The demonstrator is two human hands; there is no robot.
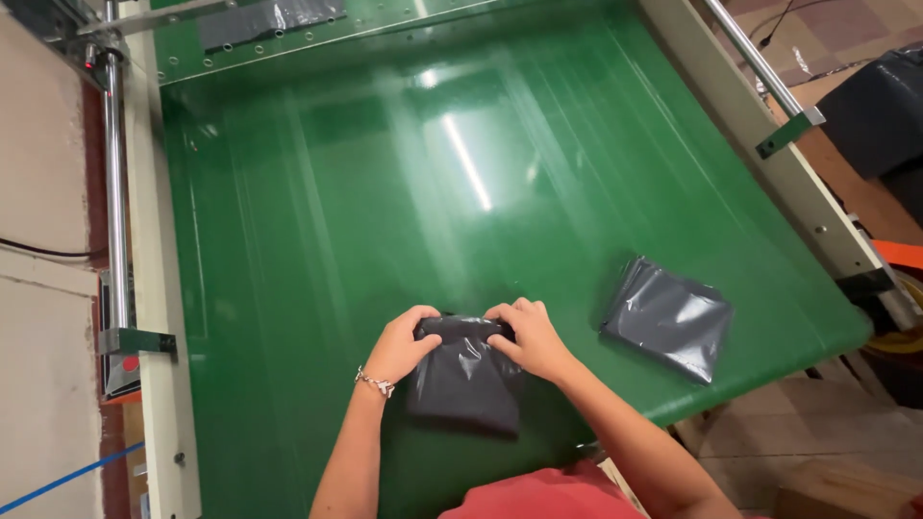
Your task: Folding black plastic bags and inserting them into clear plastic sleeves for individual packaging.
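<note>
Red cloth of the person's shirt [548,495] fills the nearest edge of the view, and both bare forearms reach forward from it over a glossy green conveyor belt [365,192] that serves as the counter, its surface streaked with reflections of overhead light. The left hand [402,343], with a beaded bracelet [375,383] at the wrist, and the right hand [527,336] sit close together, fingers curled and pinching the far edge of a dark grey plastic bag [466,380]. That bag lies flat on the belt between and just below the hands, its body stretching back toward the person. To the right, well apart from the hands, a second folded grey bag [668,315] rests near the belt's edge. Cream metal side rails [159,317] frame the belt, with a steel rod [115,192] along the left. Farther off, brown tiled floor [836,34] shows at upper right.
</note>
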